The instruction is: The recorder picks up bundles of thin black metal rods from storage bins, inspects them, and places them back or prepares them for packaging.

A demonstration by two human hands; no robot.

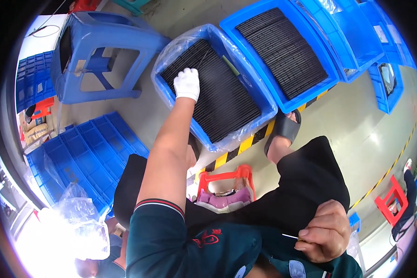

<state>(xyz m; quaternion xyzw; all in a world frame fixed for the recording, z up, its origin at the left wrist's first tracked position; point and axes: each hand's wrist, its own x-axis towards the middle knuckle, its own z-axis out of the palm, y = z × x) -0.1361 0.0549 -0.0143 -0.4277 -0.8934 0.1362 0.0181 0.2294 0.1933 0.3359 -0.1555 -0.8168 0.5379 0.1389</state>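
Note:
My left hand (187, 85), in a white glove, reaches into a blue bin (269, 112) lined with clear plastic. Its fingers are curled over the packed rows of thin black strips (224, 99); whatever lies within them is hidden. A slim dark line runs from the fingertips across the rows. Inside the bin's right wall lies a narrow greenish strip (230, 65). Bare, my right hand (326, 231) is held over my right thigh, pinching a thin, bright, needle-like piece (290, 236). Its other end disappears between the fingers.
Another blue bin (331, 82) of black strips adjoins on the right, near stacked blue crates (356, 34). To the left stand a blue plastic stool (72, 88) and blue crates (85, 155). A red stool (249, 173) is between my legs. Yellow-black floor tape (245, 145) passes beneath the bins.

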